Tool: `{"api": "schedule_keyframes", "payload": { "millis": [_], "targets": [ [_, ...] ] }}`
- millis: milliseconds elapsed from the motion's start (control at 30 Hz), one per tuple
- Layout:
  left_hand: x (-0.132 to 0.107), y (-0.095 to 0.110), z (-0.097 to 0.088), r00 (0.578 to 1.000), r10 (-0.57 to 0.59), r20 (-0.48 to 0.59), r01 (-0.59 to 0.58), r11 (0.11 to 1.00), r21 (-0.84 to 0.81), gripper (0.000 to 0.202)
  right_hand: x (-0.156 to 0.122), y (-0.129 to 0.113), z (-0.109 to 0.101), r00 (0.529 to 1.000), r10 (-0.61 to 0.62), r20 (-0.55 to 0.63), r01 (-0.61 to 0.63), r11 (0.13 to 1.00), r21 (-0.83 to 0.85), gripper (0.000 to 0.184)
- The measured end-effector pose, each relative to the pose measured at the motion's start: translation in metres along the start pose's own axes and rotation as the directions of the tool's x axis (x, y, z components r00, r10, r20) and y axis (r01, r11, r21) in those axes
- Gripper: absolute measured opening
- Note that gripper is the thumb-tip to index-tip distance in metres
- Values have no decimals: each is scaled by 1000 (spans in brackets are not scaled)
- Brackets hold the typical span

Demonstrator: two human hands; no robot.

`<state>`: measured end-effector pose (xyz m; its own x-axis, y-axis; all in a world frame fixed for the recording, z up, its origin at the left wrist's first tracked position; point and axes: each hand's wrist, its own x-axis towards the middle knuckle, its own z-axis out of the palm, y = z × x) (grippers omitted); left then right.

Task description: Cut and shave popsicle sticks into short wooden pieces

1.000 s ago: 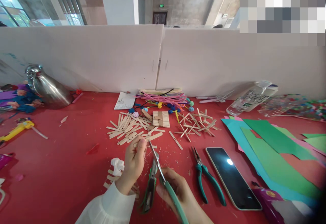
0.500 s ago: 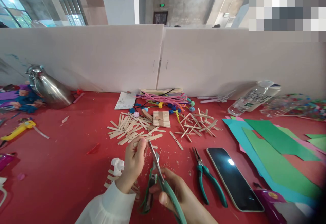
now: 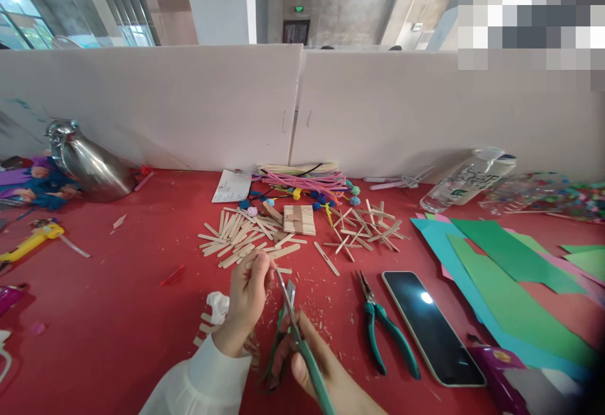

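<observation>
My left hand [image 3: 248, 295] is closed, thumb against fingers, around a wooden craft stick [image 3: 249, 264] that is mostly hidden by the fingers. My right hand [image 3: 314, 355] grips a pair of green-handled scissors [image 3: 307, 357]. The scissor blades point up and away, and their tips reach the left thumb. Under the right hand lies another tool with green edges [image 3: 273, 355], partly covered, its kind unclear. Small wood slivers [image 3: 314, 305] are scattered around the hands. Just beyond is a loose pile of craft sticks [image 3: 234, 235].
Green-handled pliers [image 3: 371, 314] and a phone [image 3: 430, 327] lie to the right, near coloured paper [image 3: 501, 276]. A bundle of sticks [image 3: 299, 220] and a joined stick structure [image 3: 363, 232] sit ahead. A steel jug [image 3: 97, 166] and a yellow glue gun [image 3: 35, 243] are left.
The scissors and my right hand have shifted slightly left, with the blade tips now closer to the left thumb. My left hand stays almost in place.
</observation>
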<state>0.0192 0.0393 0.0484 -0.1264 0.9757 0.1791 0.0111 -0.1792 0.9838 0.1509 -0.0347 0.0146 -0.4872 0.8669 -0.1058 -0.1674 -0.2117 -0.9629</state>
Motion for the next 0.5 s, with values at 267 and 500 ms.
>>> {"api": "schedule_keyframes", "payload": {
  "millis": [267,500],
  "targets": [
    [2,-2,-4,1000,6,16,-5,1000,-21,41,1,0,-12,999,7,-47,-8,1000,-24,69],
    [3,-1,-4,998,4,67,1,997,-72,39,-5,-1,-15,996,42,-76,-44,999,-25,77]
  ]
}}
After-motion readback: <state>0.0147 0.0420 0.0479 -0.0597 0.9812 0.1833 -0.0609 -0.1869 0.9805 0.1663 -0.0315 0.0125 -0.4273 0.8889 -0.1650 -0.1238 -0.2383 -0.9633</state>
